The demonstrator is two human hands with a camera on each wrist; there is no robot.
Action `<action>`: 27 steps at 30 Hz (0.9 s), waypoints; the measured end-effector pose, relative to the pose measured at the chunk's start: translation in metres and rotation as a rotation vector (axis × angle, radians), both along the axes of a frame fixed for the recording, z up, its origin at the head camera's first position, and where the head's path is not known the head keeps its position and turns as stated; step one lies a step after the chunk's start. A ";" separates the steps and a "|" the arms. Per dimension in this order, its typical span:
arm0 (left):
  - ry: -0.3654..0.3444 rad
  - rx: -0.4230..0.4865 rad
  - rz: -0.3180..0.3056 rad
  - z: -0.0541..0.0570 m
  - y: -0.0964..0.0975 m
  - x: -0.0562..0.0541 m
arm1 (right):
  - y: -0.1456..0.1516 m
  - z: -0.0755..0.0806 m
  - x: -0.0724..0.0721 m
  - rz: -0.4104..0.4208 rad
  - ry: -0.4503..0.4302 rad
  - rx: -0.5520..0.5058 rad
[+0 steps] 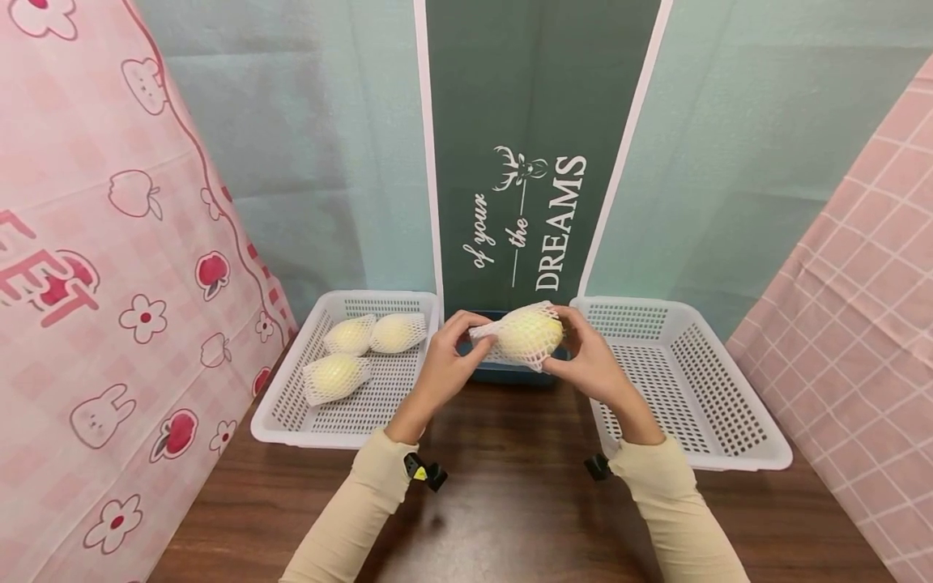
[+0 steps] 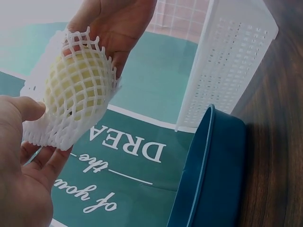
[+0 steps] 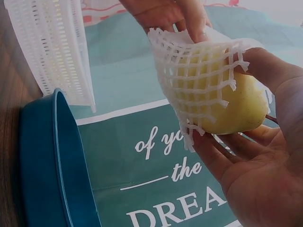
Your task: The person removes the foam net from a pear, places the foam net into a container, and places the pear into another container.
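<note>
Two hands holding one yellow pear (image 3: 244, 106) midair, near one blue basin (image 2: 225, 161). Left hand (image 1: 448, 356) pinching tail of white foam net (image 2: 78, 90); right hand (image 1: 592, 368) curling thumb and fingers round bare stem end. Three netted pears (image 1: 338, 376) lying in left-side white basket (image 1: 313, 439); second white basket (image 1: 751, 463) standing right.

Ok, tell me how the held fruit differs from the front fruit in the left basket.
The held fruit is up between the left hand and right hand; the front fruit lies in the left basket. The held fruit's net leaves one end bare, stem showing; the front fruit's net covers its visible side. Both are yellow and in white foam mesh.
</note>
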State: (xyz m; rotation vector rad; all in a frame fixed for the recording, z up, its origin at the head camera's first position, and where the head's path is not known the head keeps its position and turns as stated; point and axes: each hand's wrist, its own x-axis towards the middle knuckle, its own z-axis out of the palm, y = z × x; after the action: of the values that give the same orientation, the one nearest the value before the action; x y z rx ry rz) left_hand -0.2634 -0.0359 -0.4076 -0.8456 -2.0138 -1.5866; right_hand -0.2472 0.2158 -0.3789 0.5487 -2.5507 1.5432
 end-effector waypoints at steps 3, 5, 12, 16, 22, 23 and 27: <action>-0.002 0.006 -0.004 0.000 0.000 -0.002 | 0.001 0.000 -0.002 -0.012 -0.002 0.008; 0.000 0.005 -0.003 0.000 0.000 -0.003 | 0.003 0.000 -0.004 -0.011 -0.001 -0.001; -0.007 0.000 -0.006 0.000 -0.001 -0.007 | 0.006 0.000 -0.008 0.004 0.008 -0.023; -0.016 -0.011 -0.007 0.000 -0.002 -0.009 | 0.008 0.002 -0.008 -0.012 0.008 -0.008; -0.057 -0.019 0.002 0.000 -0.003 -0.009 | 0.010 0.001 -0.010 -0.027 0.012 0.001; -0.062 -0.018 0.005 0.000 -0.003 -0.009 | 0.011 0.000 -0.010 -0.027 0.012 -0.001; -0.067 -0.019 0.022 0.001 -0.003 -0.010 | 0.014 -0.002 -0.012 -0.034 0.011 -0.017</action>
State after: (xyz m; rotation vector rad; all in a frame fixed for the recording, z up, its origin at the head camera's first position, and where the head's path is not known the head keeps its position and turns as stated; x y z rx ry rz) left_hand -0.2733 -0.0391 -0.4069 -0.7844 -2.0800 -1.6060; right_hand -0.2594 0.2296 -0.3808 0.5083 -2.5229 1.5452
